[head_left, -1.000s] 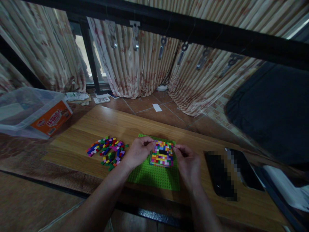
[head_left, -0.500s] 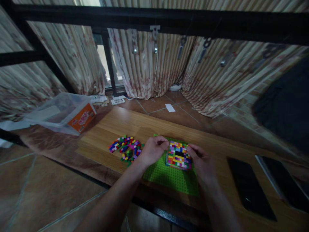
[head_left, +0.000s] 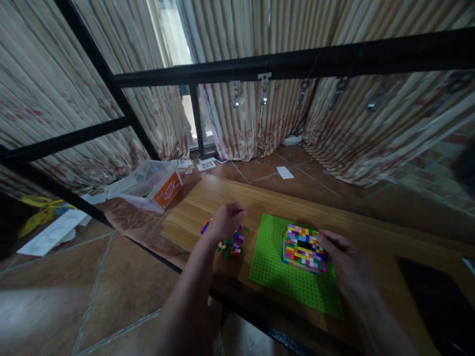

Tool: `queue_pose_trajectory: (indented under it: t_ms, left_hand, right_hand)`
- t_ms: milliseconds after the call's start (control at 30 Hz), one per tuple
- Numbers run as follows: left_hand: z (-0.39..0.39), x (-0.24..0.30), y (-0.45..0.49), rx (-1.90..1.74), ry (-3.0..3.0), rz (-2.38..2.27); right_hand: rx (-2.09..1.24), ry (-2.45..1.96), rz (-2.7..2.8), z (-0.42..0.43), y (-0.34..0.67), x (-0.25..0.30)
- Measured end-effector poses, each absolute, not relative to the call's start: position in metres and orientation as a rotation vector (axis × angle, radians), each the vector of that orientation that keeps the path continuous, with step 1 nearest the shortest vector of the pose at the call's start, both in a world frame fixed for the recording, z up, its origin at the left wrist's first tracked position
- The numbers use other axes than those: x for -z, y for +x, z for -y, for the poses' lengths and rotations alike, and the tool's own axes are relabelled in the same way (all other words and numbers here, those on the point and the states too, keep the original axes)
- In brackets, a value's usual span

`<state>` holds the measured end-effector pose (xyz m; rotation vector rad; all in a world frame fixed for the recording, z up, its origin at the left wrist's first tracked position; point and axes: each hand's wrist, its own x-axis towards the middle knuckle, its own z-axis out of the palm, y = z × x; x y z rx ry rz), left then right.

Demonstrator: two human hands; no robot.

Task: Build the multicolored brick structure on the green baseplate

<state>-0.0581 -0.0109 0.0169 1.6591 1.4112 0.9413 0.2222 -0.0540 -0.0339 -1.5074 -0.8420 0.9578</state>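
Note:
My left hand (head_left: pixel 226 221) is over the pile of loose toy bricks (head_left: pixel 234 242), with its fingers curled together. What is between those fingertips, if anything, is hidden. The hand covers part of the pile. A green baseplate (head_left: pixel 269 249) lies on the table, carrying a low, hollow block of many-coloured toy bricks (head_left: pixel 296 257) with a dark rectangular opening in its top. My right hand (head_left: pixel 343 254) is closed at the far right corner of this brick block, thumb and fingers against its edge.
The wooden table (head_left: pixel 222 190) holds a dark flat device (head_left: pixel 436 291) on the right. A clear plastic bin (head_left: pixel 143 198) with an orange label stands beyond the table's left end. A black metal rail (head_left: pixel 222 74) with hooks crosses in front of the curtains.
My left hand has moved left from the brick block to over the loose bricks. My right hand stays by the block's right side. The view has swung left.

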Motion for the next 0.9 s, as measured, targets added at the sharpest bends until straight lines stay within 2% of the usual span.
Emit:
queue_pose_trajectory:
  t_ms: [133,267,567,667,767,900]
  left_hand:
    - [0.020,-0.028,-0.102,-0.669,1.695,-1.458]
    - [0.030,-0.021,-0.115,-0.422,1.757,-1.443]
    - [0.035,-0.015,-0.101,-0.319,1.936,-1.562]
    - [0.036,-0.022,-0.102,-0.406,1.866,-1.547]
    - [0.037,-0.025,-0.095,-0.655,1.725,-1.412]
    - [0.039,-0.023,-0.056,-0.934,1.447,-1.133]
  right_hand:
    - [-0.925,-1.505,0.735,0.055,0.221,0.021]
    - [-0.711,-1.498,0.703,0.057,0.219,0.010]
    - [-0.688,-1.414,0.738,0.053,0.209,0.012]
    - [-0.628,-1.422,0.775,0.056,0.208,0.008]
    - [-0.578,-1.431,0.862,0.061,0.201,-0.002]
    - [-0.870,-1.322,1.001,0.069,0.178,-0.018]
